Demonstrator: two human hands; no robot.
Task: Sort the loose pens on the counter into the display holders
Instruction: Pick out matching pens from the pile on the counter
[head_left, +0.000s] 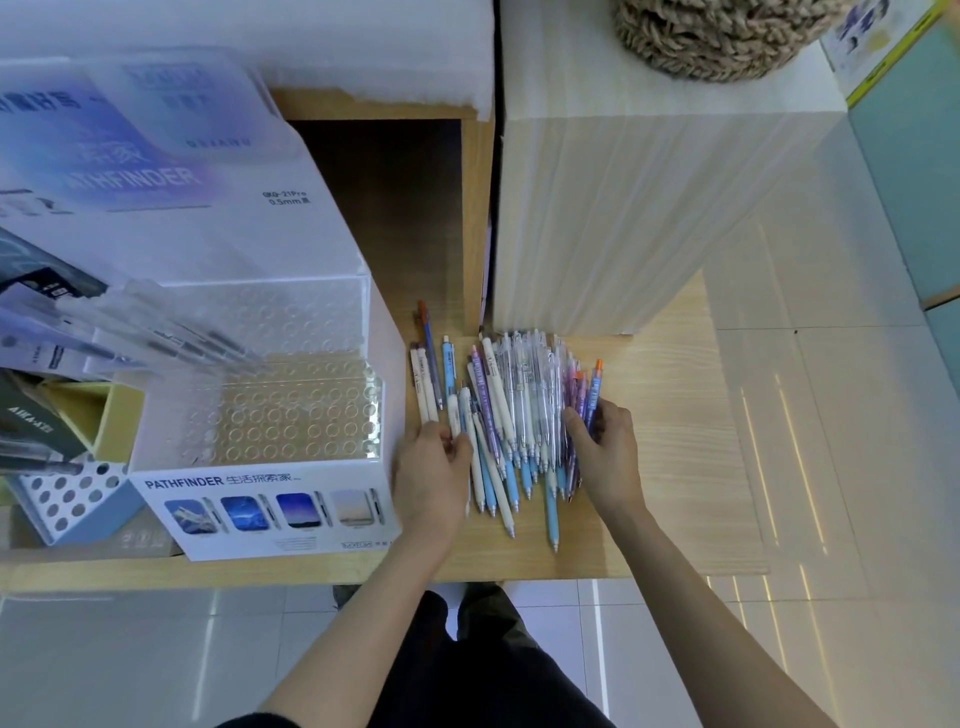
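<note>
A heap of loose pens (511, 415), white, light blue, clear and purple, lies on the wooden counter (670, 467). My left hand (431, 473) rests at the heap's left edge, its fingers curled round a white pen. At the heap's right edge, my right hand (608, 452) grips a few purple pens with an orange cap. A clear display holder (280, 410) with rows of round holes stands to the left, on a white PATHFINDER box. Its holes in view hold nothing. Behind it, another clear holder (291, 312) carries several pens leaning to the left.
A tall pale wooden block (623, 208) stands right behind the pens, with a woven basket (722, 36) on top. A dark open recess (395, 208) lies behind the counter. A blue holder with round holes (67, 499) sits at the far left.
</note>
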